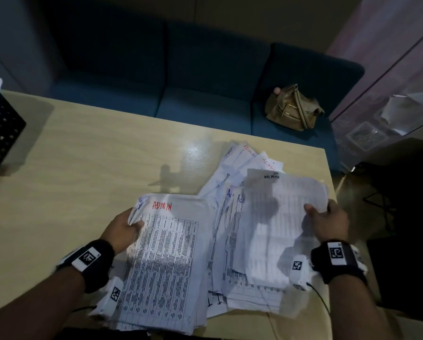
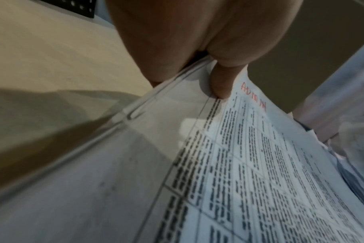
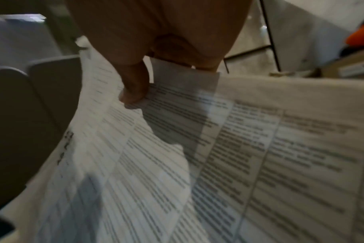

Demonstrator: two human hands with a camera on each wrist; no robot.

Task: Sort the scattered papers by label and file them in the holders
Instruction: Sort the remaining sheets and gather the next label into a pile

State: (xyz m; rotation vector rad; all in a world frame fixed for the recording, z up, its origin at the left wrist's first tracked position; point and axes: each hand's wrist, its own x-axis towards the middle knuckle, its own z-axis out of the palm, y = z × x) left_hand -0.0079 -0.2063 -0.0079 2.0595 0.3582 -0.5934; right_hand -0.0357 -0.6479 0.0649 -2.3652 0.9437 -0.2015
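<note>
The left hand (image 1: 122, 229) grips a thick stack of papers (image 1: 166, 261) by its far-left corner, thumb on top and fingers underneath, as the left wrist view shows; the top page carries a red "ADMIN" label, so this looks like the pile being built for that label, held in hand so that matching sheets can be added. The right hand (image 1: 328, 222) pinches a single sheet (image 1: 281, 217) at its right edge and holds it raised and bowed above the loose heap; "ADMIN" is printed in dark letters at its far edge, which suggests it has been lifted so the label can be read before it goes on the stack. The two hands are well apart, each closed on its own paper. Beneath and beyond the raised sheet lie the unsorted papers (image 1: 240, 173), fanned over one another at the right of the bench (image 1: 83, 168), several showing "ADMIN" in red or blue; one near sheet shows other letters, too little of them to read surely. At the far left edge stands a black perforated holder (image 1: 4, 133) with white papers already upright in it, likely the filing place, well apart from the hands. A tan handbag (image 1: 294, 109) sits on the blue sofa (image 1: 205, 104) beyond the bench.
</note>
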